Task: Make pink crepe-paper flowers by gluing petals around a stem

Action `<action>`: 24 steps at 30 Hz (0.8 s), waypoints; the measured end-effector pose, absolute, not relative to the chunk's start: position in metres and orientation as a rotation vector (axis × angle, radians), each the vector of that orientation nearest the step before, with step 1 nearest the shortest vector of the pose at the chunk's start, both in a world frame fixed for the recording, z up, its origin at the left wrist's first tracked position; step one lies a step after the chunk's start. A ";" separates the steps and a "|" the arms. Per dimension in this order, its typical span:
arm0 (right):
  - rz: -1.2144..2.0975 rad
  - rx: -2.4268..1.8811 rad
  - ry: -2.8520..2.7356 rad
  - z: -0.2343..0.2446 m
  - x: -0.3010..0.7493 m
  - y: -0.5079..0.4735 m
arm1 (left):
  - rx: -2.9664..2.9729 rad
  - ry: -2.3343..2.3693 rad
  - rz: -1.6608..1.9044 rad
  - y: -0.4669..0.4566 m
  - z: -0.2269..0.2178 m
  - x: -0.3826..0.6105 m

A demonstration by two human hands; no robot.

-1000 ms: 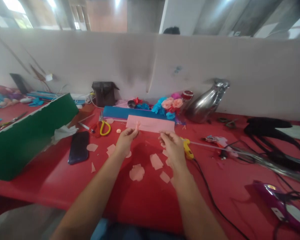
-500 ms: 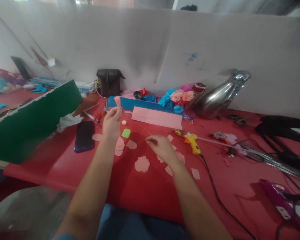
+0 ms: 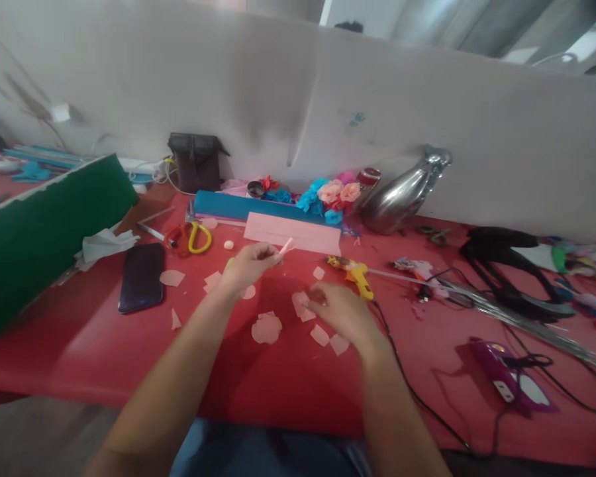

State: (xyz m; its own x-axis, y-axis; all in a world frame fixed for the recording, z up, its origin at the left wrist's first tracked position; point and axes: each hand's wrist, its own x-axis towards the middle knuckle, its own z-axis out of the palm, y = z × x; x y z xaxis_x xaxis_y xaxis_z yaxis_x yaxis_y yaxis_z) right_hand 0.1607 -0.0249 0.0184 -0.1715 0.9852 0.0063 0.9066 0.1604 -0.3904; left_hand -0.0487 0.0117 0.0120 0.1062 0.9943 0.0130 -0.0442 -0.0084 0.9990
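My left hand (image 3: 251, 264) is raised a little over the red table (image 3: 104, 344), its fingers pinched on a small rolled pink paper piece (image 3: 287, 246) that sticks out to the right. My right hand (image 3: 338, 311) is low over the table among several cut pink paper pieces (image 3: 267, 327); it is blurred by motion and its fingers do not show clearly. A folded pink paper sheet (image 3: 288, 232) lies just beyond both hands. A yellow glue gun (image 3: 353, 273) rests to the right of my right hand.
A dark phone (image 3: 141, 285), red and yellow scissors (image 3: 191, 237) and a green board (image 3: 40, 232) are at left. A blue roll (image 3: 238, 207), paper flowers (image 3: 335, 195) and a steel jug (image 3: 402, 199) stand at the back. Cables and a purple tool (image 3: 506, 381) lie at right.
My left hand has come down and to the right with the pink piece. My right hand has shifted slightly right over the paper pieces. The view has swung a little.
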 end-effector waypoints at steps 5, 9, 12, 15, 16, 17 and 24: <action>0.534 -1.891 -2.059 0.002 0.169 -0.032 | 1.091 1.079 1.267 0.018 0.006 -0.051; 0.550 -1.831 -1.994 0.003 0.171 -0.030 | 0.990 1.077 1.346 0.020 0.008 -0.055; 0.646 -1.707 -1.828 0.004 0.170 -0.028 | 0.946 1.066 1.327 0.019 0.011 -0.053; 0.801 -1.620 -1.583 0.003 0.168 -0.025 | 0.930 1.039 1.303 0.017 0.012 -0.050; 0.868 -1.575 -1.508 0.002 0.167 -0.024 | 0.931 1.036 1.298 0.016 0.012 -0.049; 0.943 -1.508 -1.454 0.000 0.166 -0.023 | 0.933 1.037 1.295 0.016 0.011 -0.047; 0.808 -1.427 -1.663 -0.018 0.168 -0.018 | 0.997 1.086 1.336 0.017 0.007 -0.043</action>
State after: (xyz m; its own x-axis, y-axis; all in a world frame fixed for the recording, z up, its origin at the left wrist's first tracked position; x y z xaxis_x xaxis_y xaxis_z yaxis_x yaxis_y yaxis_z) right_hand 0.1677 -0.0177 -0.0177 -0.0602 0.9859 0.1559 0.4865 0.1654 -0.8579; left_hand -0.0432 0.0173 0.0069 -0.0534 0.9982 -0.0254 -0.2291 0.0125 0.9733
